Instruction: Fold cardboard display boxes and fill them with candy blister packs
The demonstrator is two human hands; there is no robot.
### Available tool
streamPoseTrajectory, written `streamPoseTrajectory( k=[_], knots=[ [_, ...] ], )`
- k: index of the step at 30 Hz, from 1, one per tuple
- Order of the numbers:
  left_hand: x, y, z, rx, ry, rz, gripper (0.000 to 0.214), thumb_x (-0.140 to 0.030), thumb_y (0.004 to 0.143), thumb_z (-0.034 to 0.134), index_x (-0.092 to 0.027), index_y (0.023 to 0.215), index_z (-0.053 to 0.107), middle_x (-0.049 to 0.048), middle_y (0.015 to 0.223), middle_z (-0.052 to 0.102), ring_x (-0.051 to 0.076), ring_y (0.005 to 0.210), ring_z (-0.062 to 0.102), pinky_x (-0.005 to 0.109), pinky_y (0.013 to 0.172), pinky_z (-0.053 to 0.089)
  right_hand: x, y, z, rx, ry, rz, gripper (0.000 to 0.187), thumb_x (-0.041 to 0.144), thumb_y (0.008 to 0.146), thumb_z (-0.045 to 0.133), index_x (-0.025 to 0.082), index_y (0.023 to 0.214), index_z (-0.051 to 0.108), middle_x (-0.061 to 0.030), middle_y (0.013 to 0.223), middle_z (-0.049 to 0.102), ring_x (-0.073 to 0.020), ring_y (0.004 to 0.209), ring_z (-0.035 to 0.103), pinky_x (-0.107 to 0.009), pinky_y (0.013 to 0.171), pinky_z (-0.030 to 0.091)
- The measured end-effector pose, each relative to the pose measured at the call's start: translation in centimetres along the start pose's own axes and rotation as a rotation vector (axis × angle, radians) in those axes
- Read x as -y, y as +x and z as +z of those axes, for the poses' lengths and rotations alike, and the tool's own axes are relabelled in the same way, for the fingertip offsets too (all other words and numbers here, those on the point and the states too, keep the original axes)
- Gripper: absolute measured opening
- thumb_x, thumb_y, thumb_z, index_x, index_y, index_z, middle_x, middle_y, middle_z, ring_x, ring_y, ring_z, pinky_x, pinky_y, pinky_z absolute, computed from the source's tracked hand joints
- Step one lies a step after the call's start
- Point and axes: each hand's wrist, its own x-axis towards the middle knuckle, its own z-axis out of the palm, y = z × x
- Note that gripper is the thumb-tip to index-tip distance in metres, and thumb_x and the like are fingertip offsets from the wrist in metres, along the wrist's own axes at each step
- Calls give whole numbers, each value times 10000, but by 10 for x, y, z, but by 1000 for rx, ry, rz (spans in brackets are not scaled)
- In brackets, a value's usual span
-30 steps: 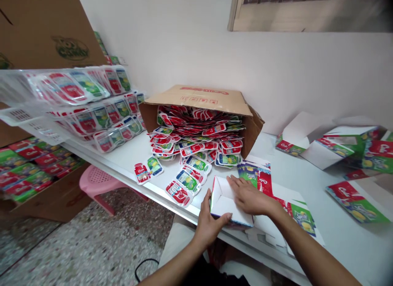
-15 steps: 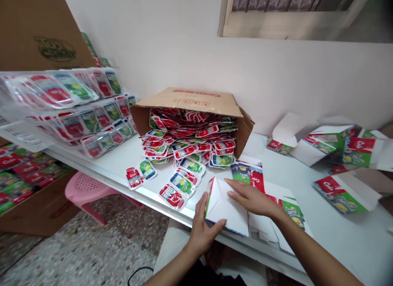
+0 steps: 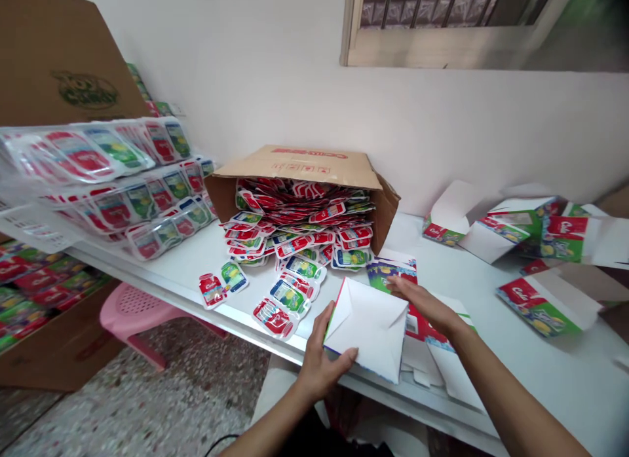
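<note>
A small white carton (image 3: pixel 369 326) with folded flaps rests at the near edge of the white table (image 3: pixel 515 372). My left hand (image 3: pixel 319 362) grips its near left corner, thumb on top. My right hand (image 3: pixel 422 303) holds its far right side, fingers partly behind the carton. Under it lies a stack of flat printed carton blanks (image 3: pixel 432 352) in red, green and blue.
A brown cardboard box (image 3: pixel 304 165) lies on its side behind, spilling red and green packets (image 3: pixel 295 247) onto the table. Folded cartons (image 3: pixel 545 300) sit at the right. White trays of packets (image 3: pixel 98 175) hang at the left above a pink stool (image 3: pixel 132 310).
The carton's flaps have closed over its white bottom. My right hand slid from on top of it to its far right edge; my left hand kept its hold.
</note>
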Motion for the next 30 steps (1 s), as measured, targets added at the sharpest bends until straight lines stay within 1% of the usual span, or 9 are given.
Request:
streamPoseTrajectory(
  k=[4,9,11,14,17,19,21,25,30],
  knots=[
    [-8,8,-11,92,8,213,842,-498,744,631,-221,1447,261,115,1460,356,336,1339,340,500,1099,297,-9,-12,-8,143,193,6,588,618,831,485,193,1227,578,-100,1220,623,-256,1108,579,-430,956,445],
    [-5,25,-9,142,240,342,906,-459,753,673,-250,1472,163,128,1514,257,343,1386,241,545,1110,256,19,-46,-44,-26,281,-27,598,557,742,640,199,1212,545,-95,1060,678,-236,871,658,-383,785,517],
    [0,29,-5,74,286,276,835,-414,806,626,-263,1471,144,123,1505,277,320,1376,274,534,1089,308,36,-60,-80,-212,44,-67,542,530,766,628,215,1200,547,-102,1070,668,-238,841,647,-385,738,510],
    [7,31,1,2,302,219,676,-356,864,548,-269,1449,220,114,1456,366,287,1320,379,488,1035,403,61,-73,-156,-765,-597,-173,433,454,848,547,174,1176,580,-153,1177,606,-279,1025,572,-421,853,421],
    [11,30,6,-5,328,221,629,-353,858,551,-259,1424,293,112,1404,438,283,1269,443,471,1008,438,75,-79,-240,-1220,-1138,-119,581,417,917,452,45,1360,399,-275,1402,365,-332,1355,228,-496,1015,172],
    [13,28,9,-8,356,235,602,-347,856,553,-251,1406,329,113,1363,482,281,1247,463,476,999,444,75,-80,-286,-1318,-1215,22,794,541,866,485,12,1421,279,-321,1494,88,-373,1394,50,-512,1000,135],
    [18,27,13,-23,381,236,553,-340,860,545,-240,1377,374,115,1316,522,278,1223,485,480,981,456,64,-78,-312,-1310,-1062,193,837,594,847,468,-9,1405,307,-361,1464,139,-393,1370,138,-496,967,186],
    [37,24,17,-31,428,196,437,-337,862,535,-212,1278,486,108,1230,588,267,1163,531,476,965,469,7,-66,-296,-1088,-767,330,540,455,906,421,61,1261,525,-247,1173,592,-253,1079,542,-345,847,350],
    [57,20,25,71,467,150,410,-362,848,548,-211,1228,542,102,1211,611,268,1137,555,475,957,480,-85,-62,-214,-934,-716,363,501,473,854,452,127,1196,568,-166,1039,673,-237,897,632,-305,747,428]
  ],
)
